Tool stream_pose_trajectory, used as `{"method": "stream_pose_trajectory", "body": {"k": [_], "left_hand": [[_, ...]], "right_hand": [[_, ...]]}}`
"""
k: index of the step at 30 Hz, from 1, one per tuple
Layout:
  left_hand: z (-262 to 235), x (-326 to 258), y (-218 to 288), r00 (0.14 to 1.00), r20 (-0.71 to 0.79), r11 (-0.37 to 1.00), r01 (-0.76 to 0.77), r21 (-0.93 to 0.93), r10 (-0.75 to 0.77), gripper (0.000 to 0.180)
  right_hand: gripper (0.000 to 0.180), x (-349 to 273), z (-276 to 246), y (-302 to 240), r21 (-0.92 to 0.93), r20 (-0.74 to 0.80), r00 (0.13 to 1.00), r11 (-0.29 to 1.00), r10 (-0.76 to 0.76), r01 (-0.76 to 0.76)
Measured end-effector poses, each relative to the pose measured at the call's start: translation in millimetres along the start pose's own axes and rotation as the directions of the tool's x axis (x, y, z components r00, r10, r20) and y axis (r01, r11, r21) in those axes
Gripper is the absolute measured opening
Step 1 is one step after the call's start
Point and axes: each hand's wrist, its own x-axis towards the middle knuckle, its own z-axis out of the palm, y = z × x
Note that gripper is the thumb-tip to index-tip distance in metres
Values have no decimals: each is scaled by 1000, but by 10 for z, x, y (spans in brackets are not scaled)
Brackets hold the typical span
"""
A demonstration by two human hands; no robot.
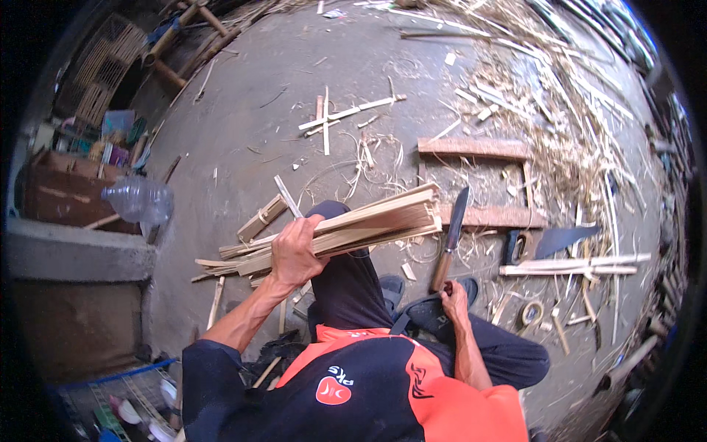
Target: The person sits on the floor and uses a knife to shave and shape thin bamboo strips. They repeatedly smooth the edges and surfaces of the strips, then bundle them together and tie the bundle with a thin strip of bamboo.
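My left hand (296, 250) grips a thick bundle of flat bamboo strips (368, 221) and holds it across my raised knee, the strips running from lower left to upper right. My right hand (455, 300) closes around the wooden handle of a long knife (452, 234), whose dark blade points away from me, just right of the bundle's end. I sit on the concrete floor in dark trousers and an orange and dark blue shirt.
A hand saw (549, 241) and loose strips (571, 265) lie to my right beside a wooden frame (479, 151). A roll of tape (531, 312) lies nearby. Shavings and offcuts litter the floor (280, 96). A plastic bottle (138, 199) stands on a ledge at left.
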Motion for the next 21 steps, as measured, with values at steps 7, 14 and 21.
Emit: {"method": "stream_pose_trajectory", "body": {"k": [7,14,21], "left_hand": [[128,64,165,992,12,990,-127,63,126,54],[238,33,284,964,-215,979,-181,-94,157,40],[342,142,609,936,-243,952,-287,-106,255,29]], "right_hand": [[38,-86,-24,43,-148,-77,996,988,-51,40],[33,-183,-58,85,-201,-123,971,963,-207,180],[20,-141,-170,217,-97,-97,993,994,-67,57]]}}
